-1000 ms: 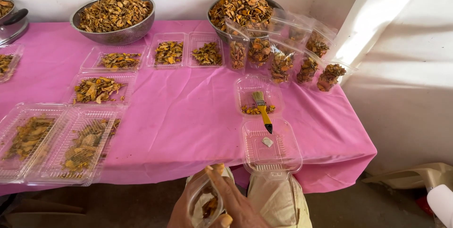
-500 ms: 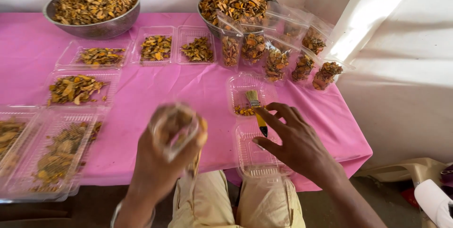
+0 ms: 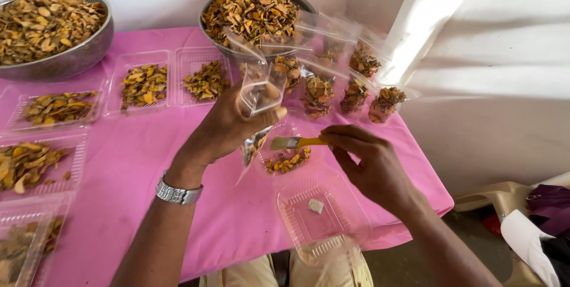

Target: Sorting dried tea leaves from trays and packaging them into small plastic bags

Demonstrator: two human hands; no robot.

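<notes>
A white wall backed the pink-clothed table (image 3: 148,162). The left hand (image 3: 228,124), lower half a second earlier, had risen to mid-frame and gripped a clear plastic pouch (image 3: 258,100). The right hand (image 3: 371,165), then spread open, now pinched a yellow-handled brush (image 3: 297,142) over an open clamshell container (image 3: 320,216) at lower centre. Beyond lay trays (image 3: 142,85) of dried slices and two steel bowls (image 3: 53,32) along the top.

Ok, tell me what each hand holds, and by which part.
Left hand: clear bag, gripped mid-body. Right hand: brush, pinched by its yellow handle.
</notes>
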